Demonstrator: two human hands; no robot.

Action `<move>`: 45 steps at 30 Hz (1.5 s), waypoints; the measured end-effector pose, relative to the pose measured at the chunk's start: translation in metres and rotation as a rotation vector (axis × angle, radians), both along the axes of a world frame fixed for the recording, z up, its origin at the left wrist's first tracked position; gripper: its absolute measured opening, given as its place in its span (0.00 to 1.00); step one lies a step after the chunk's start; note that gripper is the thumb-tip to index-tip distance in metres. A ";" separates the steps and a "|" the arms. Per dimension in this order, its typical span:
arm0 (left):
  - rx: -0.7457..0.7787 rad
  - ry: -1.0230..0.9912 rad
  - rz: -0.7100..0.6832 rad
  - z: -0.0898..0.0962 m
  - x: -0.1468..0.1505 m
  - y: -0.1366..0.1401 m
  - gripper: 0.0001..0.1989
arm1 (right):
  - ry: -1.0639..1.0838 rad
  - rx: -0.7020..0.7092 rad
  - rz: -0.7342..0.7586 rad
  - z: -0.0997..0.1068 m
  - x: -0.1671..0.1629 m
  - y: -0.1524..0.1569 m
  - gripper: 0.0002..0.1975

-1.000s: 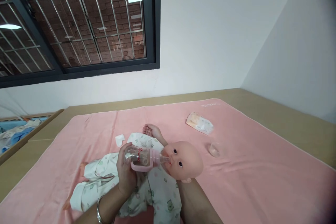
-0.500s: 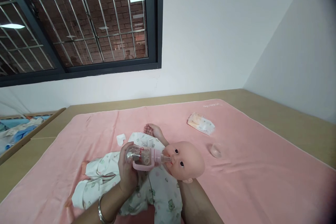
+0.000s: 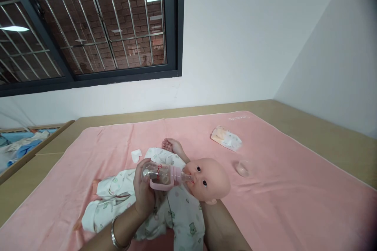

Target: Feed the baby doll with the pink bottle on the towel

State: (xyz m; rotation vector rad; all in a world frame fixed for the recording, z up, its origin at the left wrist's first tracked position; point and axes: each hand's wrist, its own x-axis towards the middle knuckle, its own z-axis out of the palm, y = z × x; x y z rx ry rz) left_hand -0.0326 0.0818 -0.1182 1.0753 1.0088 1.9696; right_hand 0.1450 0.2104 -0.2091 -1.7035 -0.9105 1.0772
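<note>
Head view: bottle-feeding a doll on the pink mat (image 3: 294,188).
Left hand (image 3: 144,194) fingers wrap the bottle (image 3: 163,175), teat at the doll (image 3: 206,180) mouth; right hand hidden underneath, fingers unreadable. Next likely needs a steady tilt.

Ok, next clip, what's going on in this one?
A person's left hand holds a clear baby bottle with a pink collar, its teat at the mouth of a baby doll in a white printed sleepsuit. The doll lies on a pink blanket. The right forearm runs under the doll's head; that hand is hidden. A folded nappy, a clear bottle cap and a small white cloth piece lie on the blanket.
</note>
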 end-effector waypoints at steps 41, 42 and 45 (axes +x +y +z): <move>-0.010 0.052 0.035 -0.013 -0.004 0.003 0.29 | 0.022 0.610 -0.365 0.013 -0.004 0.008 0.42; -0.015 0.059 0.038 -0.013 -0.005 0.003 0.30 | 0.007 0.660 -0.349 0.012 -0.003 0.007 0.43; -0.020 0.071 0.040 -0.011 -0.005 0.003 0.30 | -0.055 0.735 -0.288 0.011 -0.002 0.005 0.45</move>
